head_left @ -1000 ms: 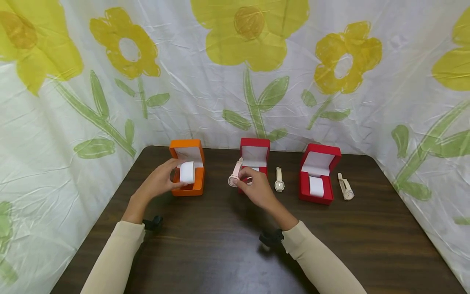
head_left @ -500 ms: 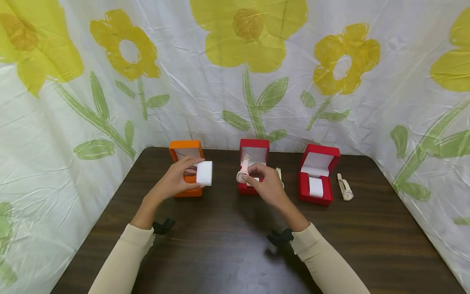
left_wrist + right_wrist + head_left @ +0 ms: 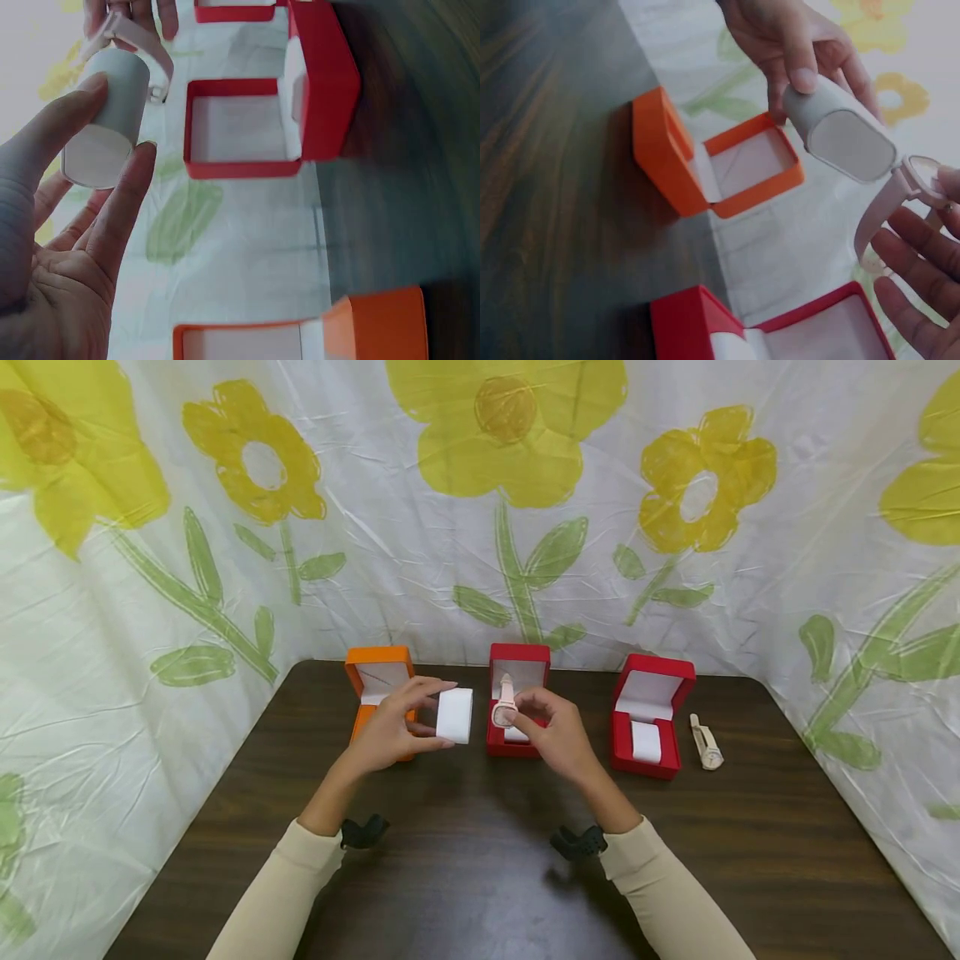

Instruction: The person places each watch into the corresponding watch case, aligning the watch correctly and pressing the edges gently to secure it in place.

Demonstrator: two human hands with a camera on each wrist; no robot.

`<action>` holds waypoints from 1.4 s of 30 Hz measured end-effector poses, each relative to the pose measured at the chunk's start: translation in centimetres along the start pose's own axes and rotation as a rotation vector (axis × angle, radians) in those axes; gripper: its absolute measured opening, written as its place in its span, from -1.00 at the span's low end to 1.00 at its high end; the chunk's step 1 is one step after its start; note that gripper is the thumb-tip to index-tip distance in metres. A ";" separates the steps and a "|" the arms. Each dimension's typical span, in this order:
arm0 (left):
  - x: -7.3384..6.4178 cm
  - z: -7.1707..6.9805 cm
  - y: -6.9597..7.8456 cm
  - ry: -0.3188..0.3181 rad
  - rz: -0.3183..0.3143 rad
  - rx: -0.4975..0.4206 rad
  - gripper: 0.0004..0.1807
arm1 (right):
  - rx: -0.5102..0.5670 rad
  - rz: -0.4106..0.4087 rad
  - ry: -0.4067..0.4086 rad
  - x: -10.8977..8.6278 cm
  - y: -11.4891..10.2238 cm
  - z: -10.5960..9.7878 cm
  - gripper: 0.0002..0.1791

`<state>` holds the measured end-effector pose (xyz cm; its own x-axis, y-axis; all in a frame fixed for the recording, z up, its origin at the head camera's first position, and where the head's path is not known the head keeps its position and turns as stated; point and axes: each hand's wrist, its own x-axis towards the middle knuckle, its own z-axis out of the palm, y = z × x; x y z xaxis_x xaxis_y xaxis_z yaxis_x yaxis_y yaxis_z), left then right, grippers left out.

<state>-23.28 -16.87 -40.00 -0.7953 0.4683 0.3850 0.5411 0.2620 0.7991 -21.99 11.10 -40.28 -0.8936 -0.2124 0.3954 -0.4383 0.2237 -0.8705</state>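
My left hand [image 3: 384,732] pinches a white watch cushion [image 3: 454,717] between thumb and fingers, above the table and right of the open orange watch box [image 3: 379,655]. Just to the right, a pale pink wristwatch [image 3: 504,713] hangs in my right hand [image 3: 561,737], in front of the open red watch box [image 3: 519,652] in the middle. The right wrist view has the watch's curved strap [image 3: 883,217] close to the end of the cushion [image 3: 851,144]. In the left wrist view my thumb presses on the cushion's side [image 3: 124,86].
At the right stands another open red box [image 3: 656,668] with a white cushion [image 3: 646,742] inside. A light-strapped watch [image 3: 707,745] lies beside it on the dark wooden table [image 3: 480,877]. A flowered curtain [image 3: 420,552] hangs behind the table.
My left hand has lifted the white cushion out of the orange box and carried it right. The pink watch has moved slightly right; my right hand now hides the watch lying beside the middle box.
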 end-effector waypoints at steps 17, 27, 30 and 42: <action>1.5 2.4 3.4 -0.015 0.065 -0.085 -0.21 | 0.039 -0.044 0.000 -0.4 -1.1 -0.7 -0.88; 1.7 2.9 2.1 0.001 0.101 -0.099 -0.21 | 0.032 -0.037 -0.023 -0.4 -1.3 -0.9 -0.86; 1.8 3.0 2.0 -0.004 0.104 -0.098 -0.22 | 0.034 -0.049 -0.024 -0.4 -1.2 -1.1 -0.86; 2.0 3.8 2.1 0.055 0.113 -0.092 -0.20 | 0.050 -0.074 -0.020 -0.3 -1.3 -1.3 -0.88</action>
<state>-22.67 -12.13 -39.28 -0.7457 0.4431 0.4976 0.6030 0.1310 0.7869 -21.25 12.15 -38.93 -0.8567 -0.2460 0.4533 -0.4970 0.1588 -0.8531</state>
